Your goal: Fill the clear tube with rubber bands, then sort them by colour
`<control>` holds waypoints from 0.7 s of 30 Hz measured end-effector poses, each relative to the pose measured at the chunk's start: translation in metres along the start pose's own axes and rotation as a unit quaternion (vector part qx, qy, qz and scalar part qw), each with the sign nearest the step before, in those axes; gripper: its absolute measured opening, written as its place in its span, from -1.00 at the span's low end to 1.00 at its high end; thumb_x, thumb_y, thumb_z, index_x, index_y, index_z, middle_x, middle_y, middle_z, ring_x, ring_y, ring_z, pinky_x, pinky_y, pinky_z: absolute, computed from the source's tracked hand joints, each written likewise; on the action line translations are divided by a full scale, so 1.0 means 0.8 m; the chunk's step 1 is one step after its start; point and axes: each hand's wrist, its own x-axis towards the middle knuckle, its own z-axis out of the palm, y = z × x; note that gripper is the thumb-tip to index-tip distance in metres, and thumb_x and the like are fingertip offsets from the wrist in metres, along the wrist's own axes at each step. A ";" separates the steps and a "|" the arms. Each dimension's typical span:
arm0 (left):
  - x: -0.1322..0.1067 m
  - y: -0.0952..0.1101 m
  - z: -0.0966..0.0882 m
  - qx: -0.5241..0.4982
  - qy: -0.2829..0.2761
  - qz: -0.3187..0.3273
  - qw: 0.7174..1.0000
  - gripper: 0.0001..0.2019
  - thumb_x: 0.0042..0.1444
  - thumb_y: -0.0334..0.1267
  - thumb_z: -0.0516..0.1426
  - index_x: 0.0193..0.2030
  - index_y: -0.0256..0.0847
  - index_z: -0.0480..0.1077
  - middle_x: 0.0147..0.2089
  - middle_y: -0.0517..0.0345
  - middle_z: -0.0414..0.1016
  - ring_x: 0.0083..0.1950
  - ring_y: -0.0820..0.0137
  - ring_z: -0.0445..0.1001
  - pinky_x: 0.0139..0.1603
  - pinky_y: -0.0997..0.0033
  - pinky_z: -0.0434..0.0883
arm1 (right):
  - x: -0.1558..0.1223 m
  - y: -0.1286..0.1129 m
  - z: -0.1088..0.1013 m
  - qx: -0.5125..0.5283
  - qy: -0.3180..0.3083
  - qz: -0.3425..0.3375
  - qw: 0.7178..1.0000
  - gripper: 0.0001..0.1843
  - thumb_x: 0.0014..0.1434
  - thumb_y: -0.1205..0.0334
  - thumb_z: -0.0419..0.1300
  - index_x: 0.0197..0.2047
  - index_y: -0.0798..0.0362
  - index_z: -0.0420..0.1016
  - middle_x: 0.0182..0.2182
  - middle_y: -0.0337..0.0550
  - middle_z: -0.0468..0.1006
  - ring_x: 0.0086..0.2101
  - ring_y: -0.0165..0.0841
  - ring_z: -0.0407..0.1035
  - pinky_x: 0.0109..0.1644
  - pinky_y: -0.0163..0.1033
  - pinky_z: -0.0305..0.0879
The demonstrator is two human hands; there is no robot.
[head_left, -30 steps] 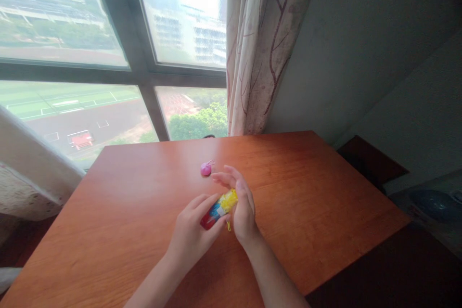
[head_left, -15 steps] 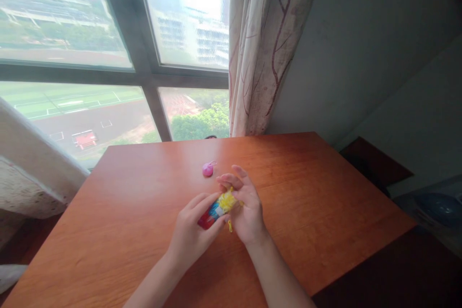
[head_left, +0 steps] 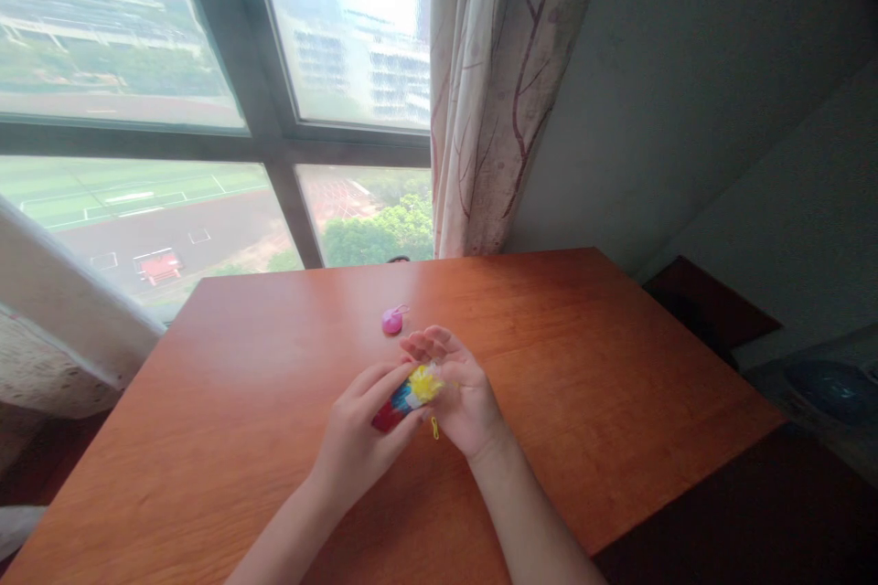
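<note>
Over the middle of the wooden table [head_left: 604, 366], my left hand [head_left: 357, 443] grips the red end of a small stick-shaped thing in red, blue, white and yellow [head_left: 406, 396]. My right hand [head_left: 461, 388] curls its fingers round the fluffy yellow end of it. A thin yellow loop [head_left: 434, 428] dangles under the thing between my two hands. A small pink round object [head_left: 391, 321] with a short cord lies on the table just beyond my right fingertips.
A large window with a dark frame [head_left: 274, 137] is behind the table. A patterned curtain [head_left: 494, 82] hangs at the back right. A dark wooden seat [head_left: 713, 302] stands beside the table's right edge, with a grey wall behind it.
My right hand's fingers were stretched out beside the yellow end; now they have curled in over it. My left hand has kept its hold, and the pink object has not moved.
</note>
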 end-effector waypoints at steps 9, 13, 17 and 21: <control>0.005 0.005 -0.001 -0.071 -0.015 -0.058 0.996 -0.71 0.15 -0.25 0.21 0.02 -0.20 0.45 -0.09 0.04 0.53 -0.12 0.31 0.52 -0.12 0.41 0.46 | 0.002 -0.006 0.008 0.011 0.021 -0.012 1.000 -0.81 0.10 0.24 0.20 -0.20 -0.03 0.57 -0.17 -0.19 0.63 -0.01 -0.28 0.43 0.19 -0.12 0.23; 0.006 0.006 -0.001 -0.085 -0.012 -0.066 0.994 -0.72 0.14 -0.27 0.22 0.00 -0.19 0.46 -0.10 0.08 0.54 -0.13 0.34 0.52 -0.12 0.45 0.44 | 0.007 -0.013 -0.001 0.033 0.075 -0.013 0.997 -0.85 0.10 0.15 0.22 -0.26 -0.02 0.55 -0.20 -0.20 0.64 -0.04 -0.29 0.46 0.12 -0.14 0.30; 0.008 0.006 -0.005 -0.084 -0.006 -0.073 0.994 -0.73 0.14 -0.27 0.22 0.00 -0.20 0.46 -0.10 0.08 0.54 -0.13 0.34 0.52 -0.11 0.45 0.44 | 0.011 -0.033 -0.036 -0.107 0.191 -0.011 0.976 -0.82 0.03 0.15 0.24 -0.27 0.01 0.49 -0.38 -0.24 0.59 -0.41 -0.41 0.46 -0.41 -0.36 0.32; 0.008 0.004 -0.009 -0.081 -0.001 -0.079 0.994 -0.73 0.14 -0.25 0.22 0.00 -0.19 0.46 -0.08 0.08 0.54 -0.11 0.33 0.51 -0.10 0.44 0.43 | 0.011 -0.048 -0.064 -0.414 0.207 -0.018 0.886 -0.84 0.03 0.17 0.18 -0.31 0.04 0.47 -0.57 -0.36 0.43 -0.66 -0.53 0.14 -0.62 -0.42 -0.01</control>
